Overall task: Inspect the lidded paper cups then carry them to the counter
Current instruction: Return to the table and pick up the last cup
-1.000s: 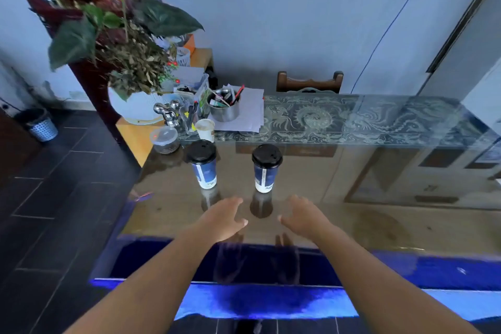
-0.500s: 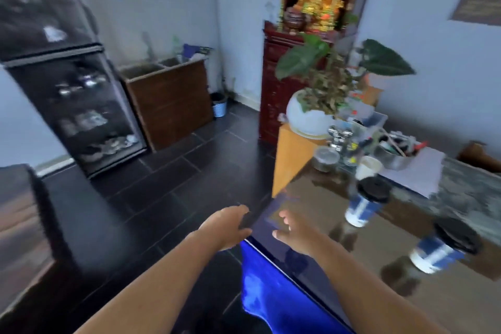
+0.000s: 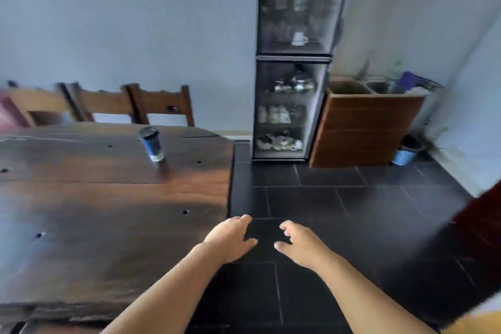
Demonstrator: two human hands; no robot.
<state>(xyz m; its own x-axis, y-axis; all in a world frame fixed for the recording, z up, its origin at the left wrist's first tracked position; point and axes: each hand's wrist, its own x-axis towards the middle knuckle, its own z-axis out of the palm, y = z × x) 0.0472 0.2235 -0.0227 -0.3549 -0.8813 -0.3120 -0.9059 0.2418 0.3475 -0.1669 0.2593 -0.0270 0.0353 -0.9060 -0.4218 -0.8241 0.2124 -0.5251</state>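
One blue paper cup with a black lid (image 3: 152,144) stands upright on the dark wooden table (image 3: 103,214), toward its far right part. My left hand (image 3: 230,236) hovers at the table's right corner, fingers apart, holding nothing. My right hand (image 3: 301,244) hangs beside it over the dark floor tiles, also open and empty. Both hands are well short of the cup. The glass counter with the other two cups is out of view.
Wooden chairs (image 3: 160,106) line the table's far side. A tall glass-door cabinet (image 3: 292,62) with cups and kettles stands against the wall, next to a brown sink unit (image 3: 366,127) and a small blue bin (image 3: 406,153). Dark tiled floor (image 3: 339,211) stretches between.
The view has swung left, away from the glass counter with two cups, past the plant and shrine, to the wooden table. Both hands stay open and empty in front of me.
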